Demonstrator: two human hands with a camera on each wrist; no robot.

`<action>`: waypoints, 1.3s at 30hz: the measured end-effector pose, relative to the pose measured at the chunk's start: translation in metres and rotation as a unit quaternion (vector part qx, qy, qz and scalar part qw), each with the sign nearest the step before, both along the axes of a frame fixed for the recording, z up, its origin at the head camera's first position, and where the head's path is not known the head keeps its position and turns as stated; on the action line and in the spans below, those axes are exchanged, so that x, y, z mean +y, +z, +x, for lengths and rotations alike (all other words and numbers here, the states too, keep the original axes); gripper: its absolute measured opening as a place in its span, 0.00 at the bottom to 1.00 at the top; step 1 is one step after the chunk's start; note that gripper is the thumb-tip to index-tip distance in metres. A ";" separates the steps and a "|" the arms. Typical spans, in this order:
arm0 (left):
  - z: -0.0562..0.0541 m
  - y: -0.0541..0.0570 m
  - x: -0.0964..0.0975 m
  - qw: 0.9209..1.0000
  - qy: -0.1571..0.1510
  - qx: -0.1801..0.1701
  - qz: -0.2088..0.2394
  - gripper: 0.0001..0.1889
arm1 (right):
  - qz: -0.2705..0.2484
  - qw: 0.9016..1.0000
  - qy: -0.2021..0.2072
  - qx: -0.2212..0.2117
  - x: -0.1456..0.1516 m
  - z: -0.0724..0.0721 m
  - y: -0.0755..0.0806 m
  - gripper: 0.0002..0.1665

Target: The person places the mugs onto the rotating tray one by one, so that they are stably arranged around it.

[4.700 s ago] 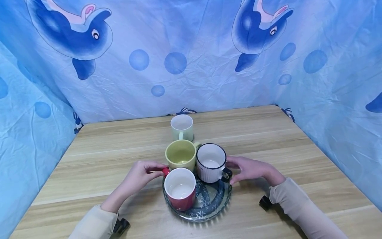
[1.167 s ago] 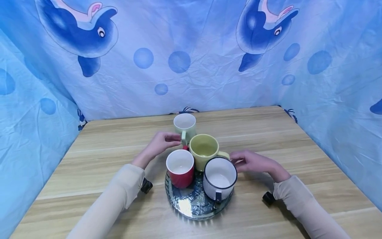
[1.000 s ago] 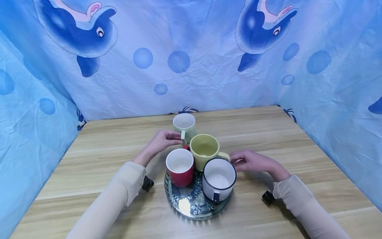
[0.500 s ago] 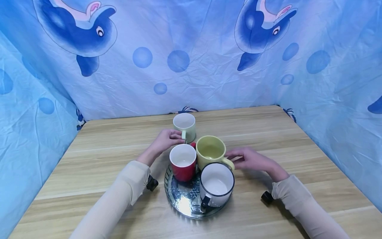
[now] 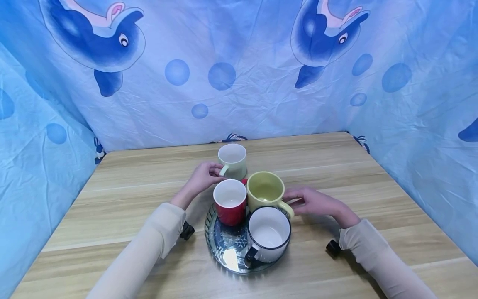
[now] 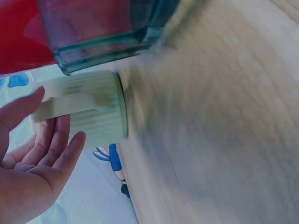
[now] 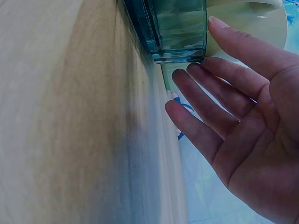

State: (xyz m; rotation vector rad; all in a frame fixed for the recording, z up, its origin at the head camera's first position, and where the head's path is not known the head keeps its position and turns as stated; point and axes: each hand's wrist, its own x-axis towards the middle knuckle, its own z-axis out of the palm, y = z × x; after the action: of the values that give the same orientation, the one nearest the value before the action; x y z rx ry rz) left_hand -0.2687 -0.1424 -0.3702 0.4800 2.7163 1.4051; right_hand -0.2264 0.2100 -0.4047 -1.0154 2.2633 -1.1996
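Observation:
At the back, a pale green mug (image 5: 232, 160) stands on the table behind a round glass tray (image 5: 218, 245). My left hand (image 5: 205, 178) pinches its handle; in the left wrist view the thumb lies on one side and fingers on the other. On the tray stand a red mug (image 5: 230, 211), a yellow-green mug (image 5: 266, 189) and a white black-rimmed mug (image 5: 269, 232). My right hand (image 5: 313, 201) is beside the yellow-green mug, fingers extended. In the right wrist view its fingertips (image 7: 194, 68) are right at the tray's glass edge.
The wooden table (image 5: 149, 174) runs back to a blue dolphin-print cloth (image 5: 257, 104), which also hangs at both sides. Dark cords (image 5: 232, 137) lie along the table's far edge. Black wrist cameras (image 5: 186, 230) hang beneath both sleeves.
My left hand has left the red mug's handle for the pale green mug's, which has turned to the left. The tray has rotated, bringing the white mug to the front and the red one back.

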 end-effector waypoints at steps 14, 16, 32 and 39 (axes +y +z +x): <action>-0.003 -0.009 -0.015 0.999 0.028 0.011 0.031 0.21 | 0.003 1.000 -0.003 -0.013 -0.001 0.000 0.003 0.25; -0.003 -0.010 -0.017 0.998 0.030 -0.008 0.052 0.22 | 0.004 1.000 -0.004 -0.018 -0.001 -0.001 0.004 0.26; -0.006 -0.015 -0.020 0.986 0.062 -0.077 0.133 0.20 | 0.000 1.000 0.000 -0.016 -0.004 -0.001 0.006 0.24; -0.006 -0.015 -0.019 0.982 0.087 -0.080 0.149 0.18 | 0.014 1.000 -0.008 -0.001 -0.004 -0.001 0.009 0.19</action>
State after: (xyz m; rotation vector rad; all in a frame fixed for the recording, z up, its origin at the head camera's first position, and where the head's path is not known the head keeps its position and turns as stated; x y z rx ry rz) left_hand -0.2751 -0.1615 -0.3849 0.1312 2.4814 1.8211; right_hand -0.2275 0.2061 -0.3961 -0.9873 2.2846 -1.1721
